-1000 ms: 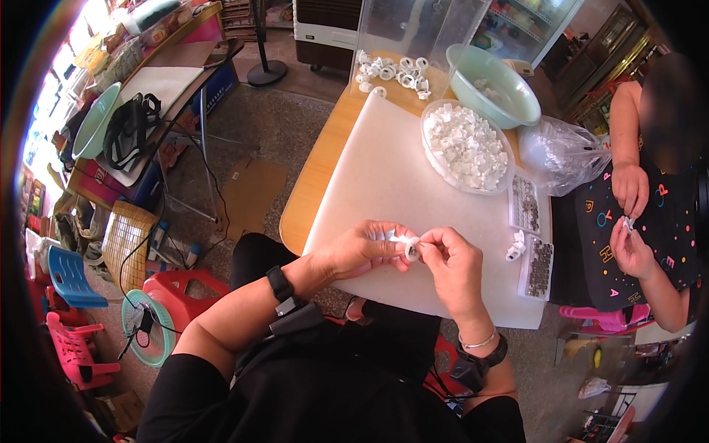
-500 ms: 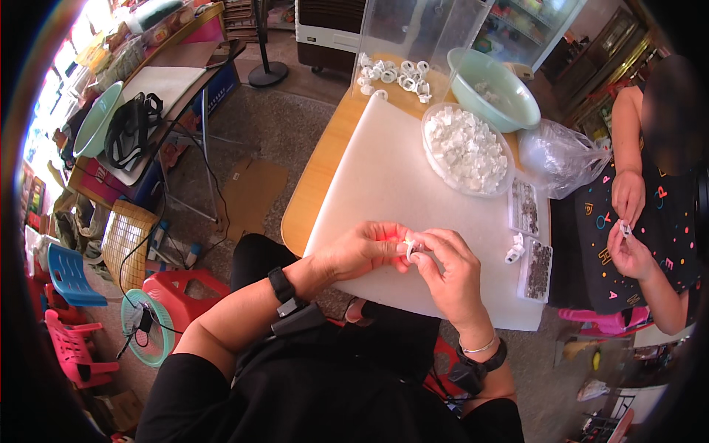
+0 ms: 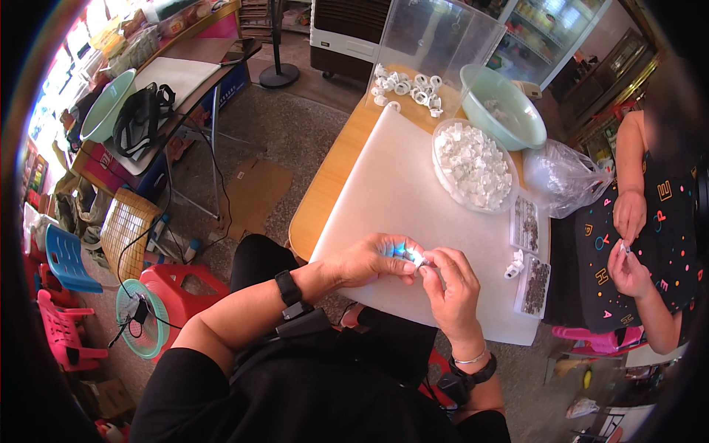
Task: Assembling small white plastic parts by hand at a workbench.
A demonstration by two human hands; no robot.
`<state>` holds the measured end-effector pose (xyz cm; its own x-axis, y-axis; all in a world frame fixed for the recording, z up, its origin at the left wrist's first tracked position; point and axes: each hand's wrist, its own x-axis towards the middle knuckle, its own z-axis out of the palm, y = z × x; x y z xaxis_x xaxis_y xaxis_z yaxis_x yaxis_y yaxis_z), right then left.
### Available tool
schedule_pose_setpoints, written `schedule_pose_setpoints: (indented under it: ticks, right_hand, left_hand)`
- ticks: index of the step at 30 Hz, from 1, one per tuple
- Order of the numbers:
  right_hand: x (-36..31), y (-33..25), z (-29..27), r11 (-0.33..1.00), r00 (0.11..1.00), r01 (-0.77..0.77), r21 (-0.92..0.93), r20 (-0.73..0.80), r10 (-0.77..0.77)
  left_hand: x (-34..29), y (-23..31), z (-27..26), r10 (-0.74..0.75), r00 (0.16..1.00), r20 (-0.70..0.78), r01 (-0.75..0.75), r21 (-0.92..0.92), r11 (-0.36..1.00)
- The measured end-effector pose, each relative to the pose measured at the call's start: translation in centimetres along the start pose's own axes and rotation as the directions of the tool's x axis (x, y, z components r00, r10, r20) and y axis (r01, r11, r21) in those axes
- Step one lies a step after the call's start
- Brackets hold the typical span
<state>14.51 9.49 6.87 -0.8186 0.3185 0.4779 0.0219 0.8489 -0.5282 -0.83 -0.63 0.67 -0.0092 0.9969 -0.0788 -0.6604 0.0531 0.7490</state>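
A small white plastic piece (image 3: pixel 417 260) is pinched between my two hands above the near part of the white mat. My left hand (image 3: pixel 380 260) has its fingers closed on one side of it, and a bright blue light shines on those fingers. Thumb and fingertips of my right hand (image 3: pixel 452 286) grip the other side. Fingers cover much of the piece, so its exact kind cannot be made out. A white plastic part (image 3: pixel 514 264) lies on the mat, right of my right hand, beside two small boxes of dark little parts (image 3: pixel 533 286), (image 3: pixel 525 223).
A clear bowl of white plastic pieces (image 3: pixel 474 166) stands on the white mat (image 3: pixel 384 199). Beyond it are a green basin (image 3: pixel 502 111), a plastic bag (image 3: pixel 567 177) and white ring-shaped parts (image 3: pixel 421 90) by a clear box (image 3: pixel 436 44). At right, another person's hands (image 3: pixel 629 244) hold a small piece.
The glow at my left fingers has turned from red to blue. The white ring shape that showed between my hands is now more covered. The whole view has shifted slightly.
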Motion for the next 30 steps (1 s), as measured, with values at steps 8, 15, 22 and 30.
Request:
schedule_pose_setpoints:
  ticks: [8, 15, 22, 30]
  right_hand:
    - [-0.04, 0.64, 0.42, 0.994, 0.998, -0.052, 0.096, -0.02, 0.054]
    - [-0.41, -0.11, 0.3, 0.998, 0.997, -0.028, 0.055, -0.073, 0.032]
    - [-0.54, 0.36, 0.79, 0.99, 0.994, 0.088, -0.111, -0.048, -0.094]
    - [-0.45, 0.51, 0.93, 0.98, 0.987, 0.148, -0.133, -0.041, -0.154]
  left_hand:
    - [0.17, -0.1, -0.03, 0.039, 0.999, 0.023, -0.039, -0.011, 0.999]
    - [0.29, -0.22, 0.09, 0.095, 0.995, 0.007, -0.094, -0.13, 0.987]
    - [0.22, -0.22, 0.14, 0.107, 0.994, -0.003, -0.106, -0.136, 0.985]
    - [0.2, -0.15, 0.32, 0.11, 0.994, -0.009, -0.111, -0.044, 0.993]
